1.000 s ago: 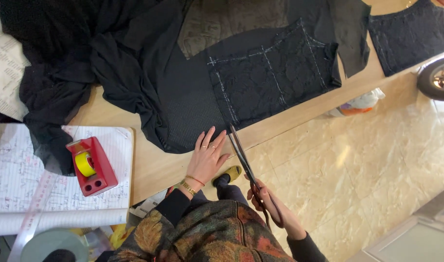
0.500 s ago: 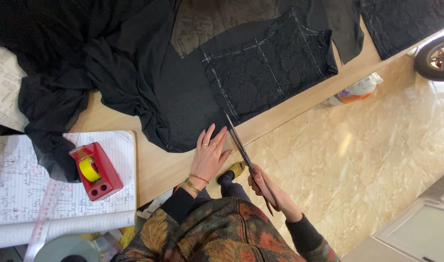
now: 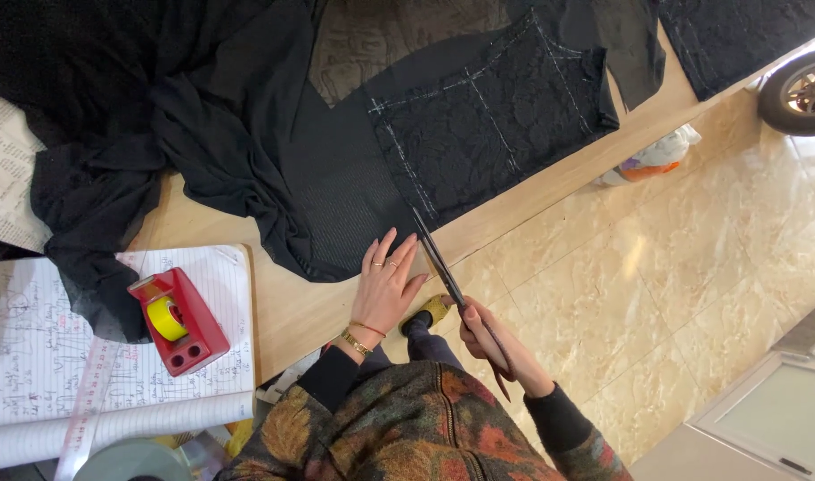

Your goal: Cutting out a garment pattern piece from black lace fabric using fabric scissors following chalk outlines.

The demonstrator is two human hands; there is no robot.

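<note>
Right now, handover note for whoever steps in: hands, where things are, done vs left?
Left hand: flat, fingers spread, pressing the black fabric at the table edge.
Right hand: grip closed on the scissors; blades point up into the fabric along a chalk line.
Things: chalk-marked lace panel lies on the fabric. Red tape dispenser sits on lined paper to the left, untouched.
Done: the blades have entered the fabric at the near edge.
Left: most of the chalk outline looks uncut.
</note>
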